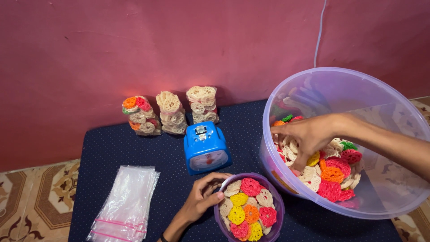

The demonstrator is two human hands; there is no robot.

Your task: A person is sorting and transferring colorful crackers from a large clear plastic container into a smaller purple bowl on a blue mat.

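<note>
I see my right hand point(309, 134) reaching down into the big clear tub point(394, 112) on the right side of the dark blue mat point(125, 152). Its fingers are bent together over the loose crackers point(333, 175) inside; whether they pinch one I cannot tell, since the fingertips sit among the pieces. These crackers are small, flat, lacy rounds with holes through them, mostly cream, mixed with pink, orange, yellow and a few green ones. They lie heaped at the near bottom of the tub, under and to the right of that hand.

My left hand point(202, 197) rests at the near middle of the mat, fingers curled around the left rim of a small purple bowl point(277, 202), gripping it. The bowl is full of the same coloured rounds and stands just to the near left of the tub, almost touching it.

Just beyond the bowl sits a small blue scale point(207, 148). Farther back, against the pink wall, stand three packed bags of crackers point(171, 112) in a row. A stack of clear empty zip bags point(126, 204) lies at the near left.
</note>
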